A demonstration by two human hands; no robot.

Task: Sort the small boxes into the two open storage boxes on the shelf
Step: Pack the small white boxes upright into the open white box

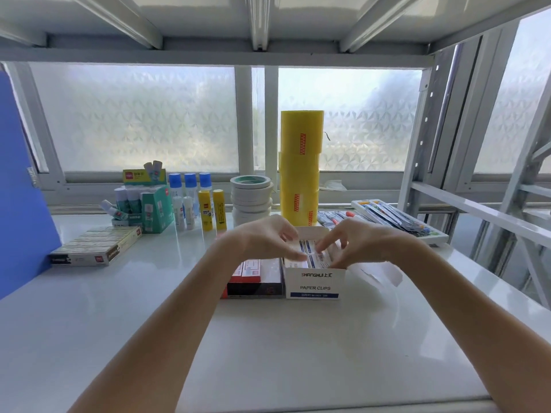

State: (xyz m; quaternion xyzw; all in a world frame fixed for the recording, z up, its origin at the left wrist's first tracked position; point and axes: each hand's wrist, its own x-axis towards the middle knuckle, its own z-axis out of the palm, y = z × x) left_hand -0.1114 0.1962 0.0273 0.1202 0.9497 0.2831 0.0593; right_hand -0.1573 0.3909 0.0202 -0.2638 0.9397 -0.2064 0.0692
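Note:
A white open storage box marked PAPER CLIPS (315, 283) stands on the shelf in the middle. Inside it lie small white-and-blue boxes (308, 253). To its left sits a dark red-and-black storage box (255, 286) with small red-and-white boxes (250, 267) in it. My left hand (268, 238) hovers over the white box's left side, fingers curled down onto the small boxes. My right hand (350, 244) reaches in from the right, its fingertips resting on a small box. Whether either hand grips a box is unclear.
A flat pack of boxes (95, 247) lies at the left by a blue folder (21, 186). Glue sticks (205, 204), tape rolls (252, 198) and a tall yellow tape stack (301, 168) stand behind. A tray of pens (396, 219) sits at the right.

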